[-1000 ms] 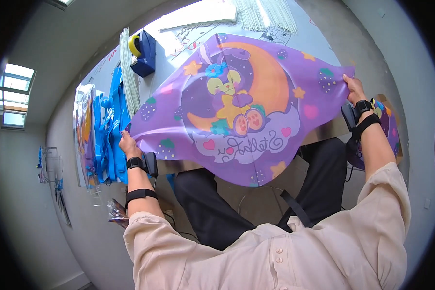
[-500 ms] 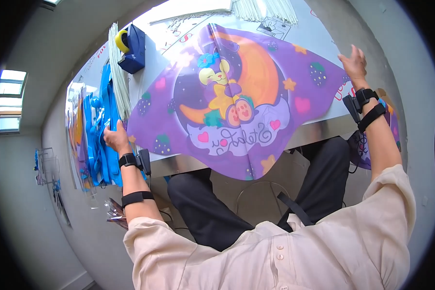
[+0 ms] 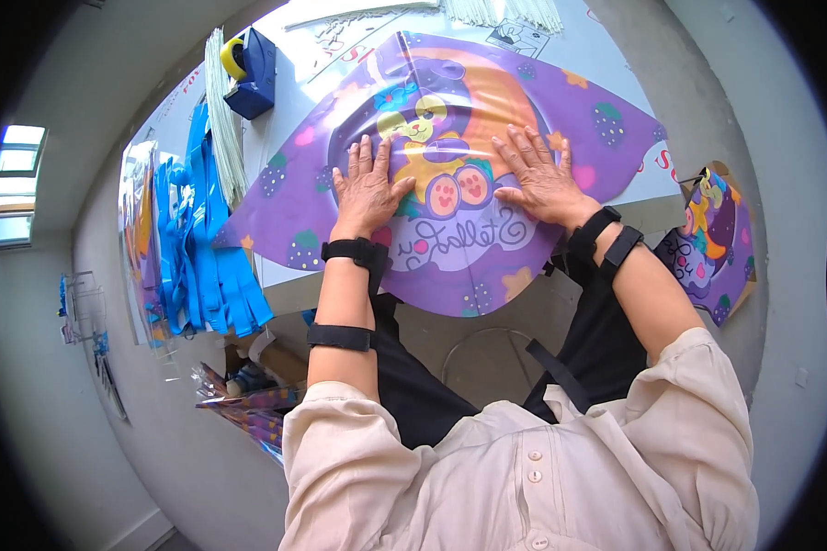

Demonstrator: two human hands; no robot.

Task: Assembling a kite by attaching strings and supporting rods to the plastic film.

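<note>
A purple kite sail (image 3: 441,241) printed with a cartoon animal, an orange moon, hearts and stars is spread over the table, its printed lettering mirrored. Its lower edge hangs past the front of the table above my lap. My left hand (image 3: 368,190) lies flat on the left half of the sheet, fingers spread. On the right half, my right hand (image 3: 544,180) presses down with fingers spread as well. Between the hands a crease runs down the middle of the sheet. Neither hand grips anything.
A blue tape dispenser (image 3: 255,75) with yellow tape stands at the back left. Beside it lie thin pale sticks (image 3: 219,119) and blue ribbon strips (image 3: 198,253). More sticks (image 3: 505,11) lie at the far edge. Another printed purple sheet (image 3: 721,248) is at the right.
Both hands have come inward from the sheet's outer sides and now lie flat on it. The sheet has shifted slightly away from me and lies flatter.
</note>
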